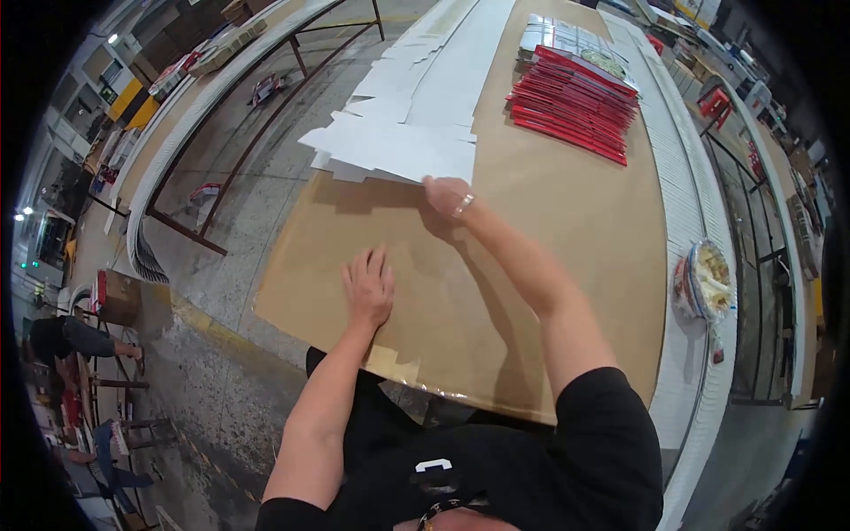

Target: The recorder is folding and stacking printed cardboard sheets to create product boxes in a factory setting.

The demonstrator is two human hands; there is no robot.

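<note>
My right hand (449, 195) pinches the near edge of a white die-cut cardboard sheet (398, 149), and that edge is lifted a little. More white sheets (416, 84) lie overlapped in a long row beyond it. My left hand (369, 288) rests on the brown cardboard (567, 248) covering the table, its fingers stretched out and nothing in them. At the far right of the cardboard lies a fanned stack of red folded card pieces (571, 111).
A round container in a plastic bag (707, 279) stands at the table's right side. Left of the table, a long bench on a metal frame (221, 106) runs along the concrete floor. Another person (75, 341) shows at the far left.
</note>
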